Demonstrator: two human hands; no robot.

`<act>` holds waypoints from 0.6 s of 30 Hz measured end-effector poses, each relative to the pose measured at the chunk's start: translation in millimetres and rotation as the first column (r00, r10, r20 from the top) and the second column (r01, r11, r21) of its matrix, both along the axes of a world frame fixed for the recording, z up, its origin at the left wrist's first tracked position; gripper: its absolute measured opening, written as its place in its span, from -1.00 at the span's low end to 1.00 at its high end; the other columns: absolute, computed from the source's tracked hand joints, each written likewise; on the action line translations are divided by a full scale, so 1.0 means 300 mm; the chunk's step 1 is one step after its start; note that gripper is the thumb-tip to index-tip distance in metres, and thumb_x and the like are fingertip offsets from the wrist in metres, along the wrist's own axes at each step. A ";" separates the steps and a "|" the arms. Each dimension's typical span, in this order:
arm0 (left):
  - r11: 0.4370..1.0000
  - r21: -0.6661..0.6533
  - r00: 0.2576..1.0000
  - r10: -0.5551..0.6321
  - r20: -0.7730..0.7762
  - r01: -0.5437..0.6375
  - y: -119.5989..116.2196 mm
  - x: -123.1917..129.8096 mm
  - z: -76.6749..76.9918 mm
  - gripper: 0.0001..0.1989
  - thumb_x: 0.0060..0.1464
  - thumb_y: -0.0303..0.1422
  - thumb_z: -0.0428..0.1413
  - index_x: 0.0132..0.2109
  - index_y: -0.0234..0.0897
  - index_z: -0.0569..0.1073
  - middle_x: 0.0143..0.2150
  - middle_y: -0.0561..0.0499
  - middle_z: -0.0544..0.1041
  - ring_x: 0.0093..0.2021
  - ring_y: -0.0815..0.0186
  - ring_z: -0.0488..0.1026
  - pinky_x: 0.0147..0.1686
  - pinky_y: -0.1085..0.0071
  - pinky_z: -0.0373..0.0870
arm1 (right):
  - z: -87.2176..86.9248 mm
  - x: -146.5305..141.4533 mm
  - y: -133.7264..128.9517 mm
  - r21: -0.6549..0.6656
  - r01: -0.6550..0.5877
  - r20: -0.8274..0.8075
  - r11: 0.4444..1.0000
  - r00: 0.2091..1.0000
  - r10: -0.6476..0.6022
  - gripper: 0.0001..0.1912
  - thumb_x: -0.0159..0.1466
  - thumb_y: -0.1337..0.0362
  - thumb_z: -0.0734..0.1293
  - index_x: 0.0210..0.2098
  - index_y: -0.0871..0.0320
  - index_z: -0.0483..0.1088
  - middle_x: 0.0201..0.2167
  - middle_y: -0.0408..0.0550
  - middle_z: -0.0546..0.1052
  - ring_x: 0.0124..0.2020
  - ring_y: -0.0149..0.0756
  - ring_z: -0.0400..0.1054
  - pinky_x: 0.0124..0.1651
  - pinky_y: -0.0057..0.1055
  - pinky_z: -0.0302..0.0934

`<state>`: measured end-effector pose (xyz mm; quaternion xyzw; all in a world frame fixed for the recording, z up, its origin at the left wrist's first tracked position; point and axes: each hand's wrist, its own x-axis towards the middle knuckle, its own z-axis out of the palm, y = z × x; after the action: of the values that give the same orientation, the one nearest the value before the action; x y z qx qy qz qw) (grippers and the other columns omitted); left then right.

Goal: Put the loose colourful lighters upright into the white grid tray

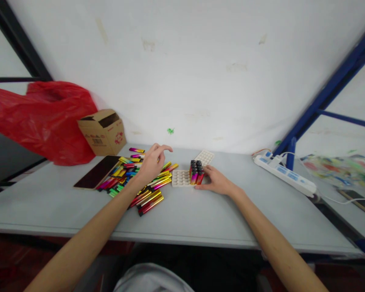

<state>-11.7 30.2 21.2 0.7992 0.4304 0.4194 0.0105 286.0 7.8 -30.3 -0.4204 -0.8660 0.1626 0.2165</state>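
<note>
Two rows of lighters (196, 172) with black tops stand upright in the right part of a white tray with round hollows (181, 178). My right hand (215, 181) grips the tray's right end, thumb at the front edge and fingers behind, close against the lighters. My left hand (153, 163) hovers over the right side of a loose pile of lighters (149, 194), its index finger stretched to the right and the other fingers bent. Nothing shows between its fingers. The pile mixes gold, red, purple, green and blue lighters lying on their sides.
Behind the lighters lies a second white tray (205, 157). A dark flat panel (97, 172), a cardboard box (105, 134) and a red plastic bag (45, 121) are on the left. A white power strip (287, 175) lies at the right, near a blue metal frame (319, 95).
</note>
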 end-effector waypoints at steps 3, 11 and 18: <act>1.000 0.004 1.000 -0.002 0.004 0.002 0.000 0.001 -0.001 -0.69 0.21 -0.57 -0.09 -0.11 -0.24 0.52 -0.31 0.01 0.35 -0.31 0.25 0.34 -0.19 0.32 0.28 | 0.001 -0.001 -0.001 0.006 0.000 0.002 1.000 1.000 0.000 -0.42 0.19 -0.12 0.50 -0.02 0.18 0.45 -0.08 0.10 0.47 -0.08 -0.06 0.35 0.03 -0.14 0.30; 0.999 -0.045 0.999 0.031 0.034 -0.029 0.008 -0.005 0.002 -0.74 0.22 -0.51 -0.10 -0.14 -0.23 0.47 -0.32 0.01 0.43 -0.31 0.25 0.37 -0.21 0.32 0.30 | 0.003 0.000 -0.003 0.008 0.000 0.000 1.000 1.000 0.000 -0.45 0.19 -0.12 0.50 -0.04 0.17 0.46 -0.11 0.07 0.46 -0.11 -0.08 0.35 0.00 -0.16 0.30; 0.987 -0.151 0.978 0.021 -0.206 -0.053 0.075 -0.070 -0.060 -0.77 0.17 -0.23 0.10 -0.16 -0.26 0.55 -0.24 -0.10 0.54 -0.14 0.11 0.46 0.01 0.17 0.36 | 0.003 0.001 -0.002 0.006 0.008 0.019 1.000 1.000 -0.008 -0.45 0.20 -0.14 0.48 -0.07 0.17 0.45 -0.16 0.04 0.45 -0.16 -0.11 0.32 -0.05 -0.19 0.29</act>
<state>-32.8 52.8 3.1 0.8266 0.4753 0.3005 0.0210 286.2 7.1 -29.4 -0.4248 -0.8668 0.1553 0.2099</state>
